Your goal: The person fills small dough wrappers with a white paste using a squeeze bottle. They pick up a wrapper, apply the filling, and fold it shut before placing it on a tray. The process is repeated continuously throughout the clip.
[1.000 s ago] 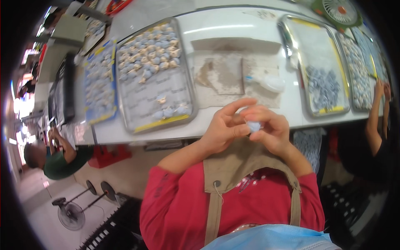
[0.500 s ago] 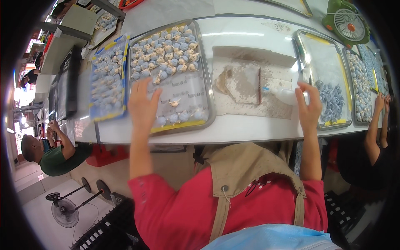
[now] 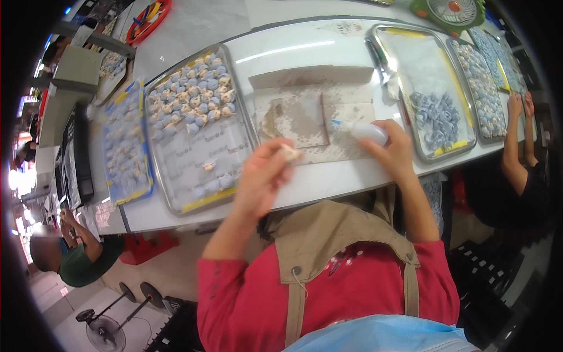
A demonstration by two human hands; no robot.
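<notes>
Between the fingertips of my left hand (image 3: 263, 176) is a small cream-coloured figurine piece (image 3: 290, 154), partly hidden and blurred. My right hand (image 3: 394, 149) is closed around a white squeeze bottle (image 3: 370, 132), whose thin blue tip points left over a stained cardboard sheet (image 3: 355, 111). To the left, a metal tray (image 3: 199, 151) holds many small blue-and-cream figurines (image 3: 193, 88), massed at its far end. A few more sit along its near edge, and one cream piece (image 3: 207, 166) lies apart.
Right of the cardboard, another metal tray (image 3: 413, 61) carries a heap of blue curled pieces (image 3: 437, 120). A blue-edged tray (image 3: 126, 146) of figurines stands at far left. A green fan (image 3: 454, 8) is at the back right; co-workers sit on both sides.
My left hand has come from the figurine tray toward the cardboard, now with a cream piece in its fingers. My right hand has closed more fully around the bottle. The view has shifted.
</notes>
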